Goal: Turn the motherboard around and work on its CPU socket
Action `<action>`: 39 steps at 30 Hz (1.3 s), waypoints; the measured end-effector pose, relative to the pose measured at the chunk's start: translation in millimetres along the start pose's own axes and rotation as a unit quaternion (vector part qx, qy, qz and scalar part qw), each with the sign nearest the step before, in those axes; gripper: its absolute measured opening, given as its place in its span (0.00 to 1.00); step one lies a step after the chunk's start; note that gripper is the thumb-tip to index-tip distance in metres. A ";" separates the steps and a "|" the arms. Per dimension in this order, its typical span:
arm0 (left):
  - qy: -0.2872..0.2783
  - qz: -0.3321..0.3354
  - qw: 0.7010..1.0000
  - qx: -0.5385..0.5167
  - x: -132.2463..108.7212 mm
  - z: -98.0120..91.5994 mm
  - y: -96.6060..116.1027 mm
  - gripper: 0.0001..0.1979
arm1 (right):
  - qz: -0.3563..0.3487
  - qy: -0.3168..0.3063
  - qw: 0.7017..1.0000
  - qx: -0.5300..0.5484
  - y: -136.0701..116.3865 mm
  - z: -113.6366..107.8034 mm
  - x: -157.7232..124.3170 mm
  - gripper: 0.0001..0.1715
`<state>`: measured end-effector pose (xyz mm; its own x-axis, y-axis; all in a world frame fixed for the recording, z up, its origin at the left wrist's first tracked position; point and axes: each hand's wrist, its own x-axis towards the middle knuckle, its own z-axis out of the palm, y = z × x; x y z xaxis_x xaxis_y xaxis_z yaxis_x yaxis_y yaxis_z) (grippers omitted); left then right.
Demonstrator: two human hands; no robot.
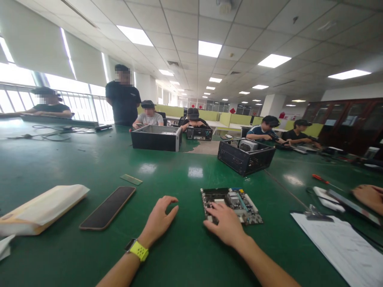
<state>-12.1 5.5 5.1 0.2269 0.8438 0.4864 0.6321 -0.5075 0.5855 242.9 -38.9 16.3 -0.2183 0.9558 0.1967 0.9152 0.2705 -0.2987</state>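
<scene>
A computer motherboard [245, 205] lies flat on the green table [179, 255]. My right hand [226, 223] rests over its near left part, fingers spread and covering some of the board; whether the fingertips press on it I cannot tell. To the left of the board, my left hand [160, 217] is held above the table with thumb and fingers apart and nothing between them. A yellow-green watch strap [139, 251] circles the left wrist. Further left lie a dark phone [109, 208] and a thin green strip [131, 179] that looks like a memory module.
Beyond the board stand open computer cases, one at right [245, 157] and one at left [155, 139]. A clipboard with papers [338, 243], a screwdriver [326, 181] and another person's hand [369, 197] are at right. A paper-wrapped packet [44, 207] lies at left. Several people sit around the table.
</scene>
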 end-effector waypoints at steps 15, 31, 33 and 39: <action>-0.013 0.005 1.000 0.014 0.0 2.8 -2.3 0.09 | 0.196 0.063 0.972 -0.114 92.9 -8.9 19.4 0.29; -0.065 0.040 0.997 -0.004 -6.0 7.6 5.8 0.20 | 0.042 0.105 0.992 0.057 6.1 -17.2 -1.2 0.26; -0.090 0.048 0.995 -0.003 -6.8 7.4 8.4 0.24 | 0.064 0.065 0.995 0.050 25.9 -10.7 5.3 0.30; -0.117 0.047 0.992 -0.006 -7.7 6.7 9.9 0.27 | 0.033 0.030 0.991 0.123 30.3 2.8 9.8 0.19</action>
<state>-2.6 -4.9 2.8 0.4503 0.8097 0.3763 0.5914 -0.5862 0.5537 267.5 -21.0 6.6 -0.1338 0.9660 0.2213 0.8149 0.2343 -0.5302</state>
